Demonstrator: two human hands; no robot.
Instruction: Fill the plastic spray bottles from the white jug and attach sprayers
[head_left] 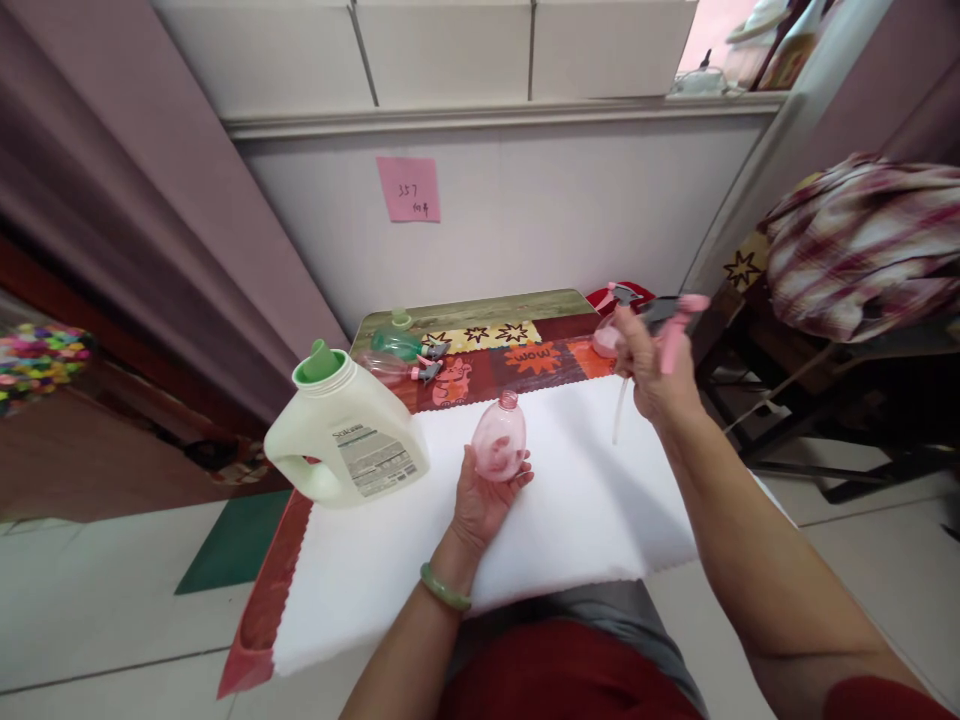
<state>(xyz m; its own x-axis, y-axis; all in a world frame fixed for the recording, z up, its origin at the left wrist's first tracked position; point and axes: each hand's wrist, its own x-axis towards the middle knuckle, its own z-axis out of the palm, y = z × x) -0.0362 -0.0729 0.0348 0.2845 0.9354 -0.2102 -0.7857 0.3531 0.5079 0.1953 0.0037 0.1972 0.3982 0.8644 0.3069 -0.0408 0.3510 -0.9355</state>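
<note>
A clear pink spray bottle body (500, 440) with its neck uncovered rests upright in my left hand (486, 505), whose fingers curl around its base. Off to the right and higher, my right hand (651, 370) grips a pink spray trigger head (679, 335); its thin dip tube (620, 412) hangs down over the white cloth (585, 520). To the left of my left hand stands a large cream detergent jug (352, 430) with a handle and a green pouring neck (321, 362).
Green and pink spray bottles (396, 346) lie at the table's back left. Another pink spray bottle (604, 338) stands behind my right hand, near a red item (637, 292). A pink note (409, 190) sticks to the wall. Plaid fabric (870, 245) is at the right.
</note>
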